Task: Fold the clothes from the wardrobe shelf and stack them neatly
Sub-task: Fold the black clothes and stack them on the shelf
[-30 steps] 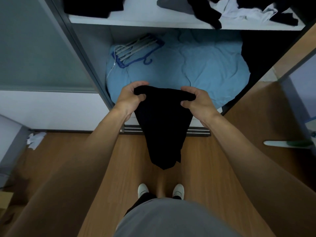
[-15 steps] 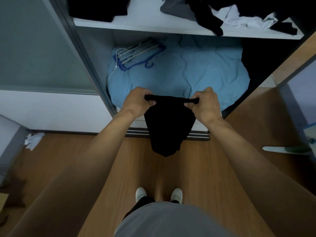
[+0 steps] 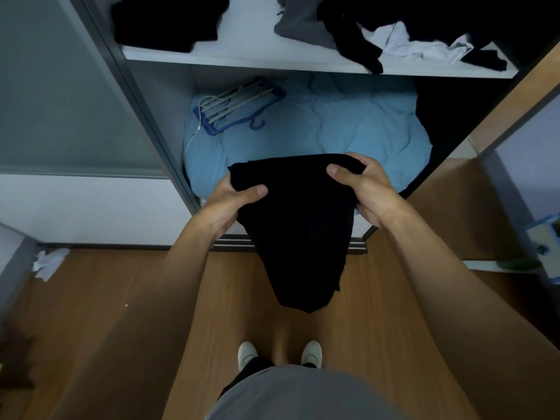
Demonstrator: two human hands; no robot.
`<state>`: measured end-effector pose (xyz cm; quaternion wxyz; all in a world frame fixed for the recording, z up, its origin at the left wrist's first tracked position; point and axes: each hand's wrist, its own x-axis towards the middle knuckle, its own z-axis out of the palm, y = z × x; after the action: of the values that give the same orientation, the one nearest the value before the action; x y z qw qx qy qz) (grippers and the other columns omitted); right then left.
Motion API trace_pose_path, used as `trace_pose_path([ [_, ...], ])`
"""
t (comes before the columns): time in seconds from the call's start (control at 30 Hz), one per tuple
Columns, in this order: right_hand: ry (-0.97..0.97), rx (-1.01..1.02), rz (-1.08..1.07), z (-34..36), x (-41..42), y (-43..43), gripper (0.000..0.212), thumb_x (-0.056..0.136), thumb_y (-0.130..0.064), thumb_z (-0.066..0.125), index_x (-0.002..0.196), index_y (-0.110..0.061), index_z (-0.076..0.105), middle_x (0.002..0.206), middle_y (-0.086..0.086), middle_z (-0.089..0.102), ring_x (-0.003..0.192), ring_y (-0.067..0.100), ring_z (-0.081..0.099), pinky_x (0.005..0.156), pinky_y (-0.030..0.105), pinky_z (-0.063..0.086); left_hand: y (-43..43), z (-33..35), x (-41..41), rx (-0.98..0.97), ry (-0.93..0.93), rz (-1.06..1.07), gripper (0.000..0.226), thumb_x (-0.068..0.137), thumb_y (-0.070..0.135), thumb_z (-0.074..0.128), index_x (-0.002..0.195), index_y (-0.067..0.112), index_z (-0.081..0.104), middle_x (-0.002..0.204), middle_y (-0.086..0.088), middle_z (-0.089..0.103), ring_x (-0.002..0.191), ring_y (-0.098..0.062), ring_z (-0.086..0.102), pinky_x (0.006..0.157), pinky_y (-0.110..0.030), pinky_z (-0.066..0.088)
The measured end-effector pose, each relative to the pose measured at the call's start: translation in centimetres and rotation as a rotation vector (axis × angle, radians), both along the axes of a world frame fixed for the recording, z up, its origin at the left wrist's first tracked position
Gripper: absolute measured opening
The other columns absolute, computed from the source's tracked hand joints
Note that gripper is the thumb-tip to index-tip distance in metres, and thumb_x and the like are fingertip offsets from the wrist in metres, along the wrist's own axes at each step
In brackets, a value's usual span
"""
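A black garment [image 3: 298, 225] hangs in front of me, folded narrow and tapering to a point above the floor. My left hand [image 3: 233, 198] grips its upper left corner and my right hand [image 3: 362, 184] grips its upper right corner, thumbs on top. Above, the white wardrobe shelf [image 3: 266, 57] carries a folded black pile [image 3: 163, 19] on its left. On its right lies a loose heap of a grey piece [image 3: 303, 24], black pieces [image 3: 357, 47] and a white piece [image 3: 415, 45].
A blue quilt [image 3: 327, 128] fills the lower compartment, with plastic hangers [image 3: 239, 104] on it. A sliding door frame [image 3: 142, 110] stands at left and a wooden panel [image 3: 497, 116] at right. Crumpled paper [image 3: 48, 262] lies on the wooden floor [image 3: 151, 298]. My white shoes [image 3: 280, 354] are below.
Both hands have turned the garment's top edge toward me and spread it wider, thumbs now on top. The hanging part looks longer than half a second ago.
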<state>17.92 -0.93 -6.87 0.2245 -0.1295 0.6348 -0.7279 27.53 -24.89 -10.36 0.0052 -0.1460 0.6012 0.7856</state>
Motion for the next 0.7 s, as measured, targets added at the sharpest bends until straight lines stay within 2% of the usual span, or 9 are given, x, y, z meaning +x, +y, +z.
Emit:
trace_pose_path([
  [0.1, -0.024, -0.015, 0.009, 0.7, 0.2, 0.4, 0.009, 0.089, -0.002, 0.068, 0.085, -0.010, 0.067, 0.082, 0.005, 0.073, 0.076, 0.017, 0.071, 0.069, 0.026, 0.058, 0.4, -0.3, -0.2, -0.100, -0.109, -0.248, 0.054, 0.069, 0.021, 0.081, 0.120, 0.018, 0.064, 0.112, -0.002, 0.074, 0.109, -0.019, 0.068, 0.087, -0.022, 0.055],
  [0.17, -0.031, 0.013, 0.019, 0.8, 0.1, 1.3, 0.009, 0.090, -0.003, 0.068, 0.084, -0.010, 0.069, 0.086, 0.008, 0.073, 0.080, 0.019, 0.072, 0.072, 0.028, 0.058, 1.1, -0.2, -0.6, -0.188, -0.127, -0.294, 0.058, 0.071, 0.033, 0.086, 0.124, 0.024, 0.065, 0.116, 0.003, 0.073, 0.111, -0.015, 0.068, 0.096, -0.025, 0.052],
  [0.23, -0.070, 0.000, 0.002, 0.8, -0.2, 2.8, 0.008, 0.090, -0.009, 0.069, 0.087, -0.014, 0.075, 0.093, 0.009, 0.076, 0.088, 0.022, 0.073, 0.074, 0.028, 0.058, 2.2, 0.1, -1.1, -0.150, -0.081, -0.273, 0.055, 0.075, 0.035, 0.085, 0.125, 0.026, 0.065, 0.120, 0.002, 0.072, 0.112, -0.015, 0.067, 0.101, -0.030, 0.049],
  [0.27, -0.118, -0.028, -0.023, 0.7, -0.4, 3.7, 0.008, 0.090, -0.014, 0.070, 0.094, -0.014, 0.077, 0.100, 0.010, 0.076, 0.095, 0.023, 0.073, 0.077, 0.028, 0.058, 2.8, 0.4, -1.3, -0.108, -0.054, -0.270, 0.048, 0.077, 0.033, 0.083, 0.122, 0.028, 0.068, 0.120, 0.000, 0.072, 0.113, -0.017, 0.067, 0.099, -0.030, 0.050],
  [0.37, -0.260, -0.097, -0.113, 0.2, -0.7, 6.1, 0.036, 0.085, -0.033, 0.075, 0.116, -0.014, 0.073, 0.119, 0.009, 0.072, 0.111, 0.021, 0.069, 0.080, 0.027, 0.058, 4.7, 1.9, -2.1, -0.101, 0.002, -0.287, 0.027, 0.081, 0.027, 0.080, 0.107, 0.033, 0.074, 0.113, 0.001, 0.074, 0.107, -0.016, 0.070, 0.085, -0.021, 0.055],
  [0.47, -0.305, -0.077, -0.105, -1.5, -0.2, 7.1, 0.036, 0.078, -0.046, 0.077, 0.106, -0.024, 0.079, 0.116, 0.001, 0.074, 0.108, 0.014, 0.070, 0.076, 0.022, 0.058, 6.1, 3.2, -3.0, -0.189, 0.024, -0.280, 0.018, 0.084, 0.023, 0.077, 0.101, 0.029, 0.075, 0.103, 0.003, 0.077, 0.098, -0.013, 0.072, 0.077, -0.018, 0.055],
  [0.53, -0.316, -0.057, -0.090, -3.1, 0.6, 7.2, 0.043, 0.070, -0.053, 0.081, 0.104, -0.028, 0.078, 0.114, -0.003, 0.074, 0.106, 0.010, 0.070, 0.075, 0.019, 0.057, 6.5, 3.8, -3.4, -0.201, 0.023, -0.247, 0.014, 0.087, 0.017, 0.075, 0.099, 0.025, 0.074, 0.099, 0.002, 0.077, 0.093, -0.013, 0.073, 0.075, -0.019, 0.055],
  [0.63, -0.271, 0.011, -0.051, -5.9, 1.7, 6.3, 0.037, 0.075, -0.040, 0.081, 0.109, -0.028, 0.075, 0.115, -0.003, 0.074, 0.109, 0.012, 0.069, 0.086, 0.024, 0.057, 6.1, 4.6, -3.5, -0.136, -0.012, -0.150, 0.010, 0.088, 0.014, 0.073, 0.098, 0.017, 0.074, 0.095, -0.003, 0.078, 0.090, -0.017, 0.074, 0.073, -0.022, 0.057],
  [0.7, -0.184, 0.115, 0.012, -7.2, 2.6, 5.1, 0.042, 0.081, -0.030, 0.080, 0.120, -0.022, 0.070, 0.120, 0.000, 0.073, 0.113, 0.017, 0.068, 0.096, 0.031, 0.053, 5.5, 4.9, -3.5, -0.089, -0.033, -0.090, 0.010, 0.088, 0.014, 0.073, 0.097, 0.015, 0.075, 0.095, -0.006, 0.078, 0.089, -0.019, 0.074, 0.072, -0.024, 0.057],
])
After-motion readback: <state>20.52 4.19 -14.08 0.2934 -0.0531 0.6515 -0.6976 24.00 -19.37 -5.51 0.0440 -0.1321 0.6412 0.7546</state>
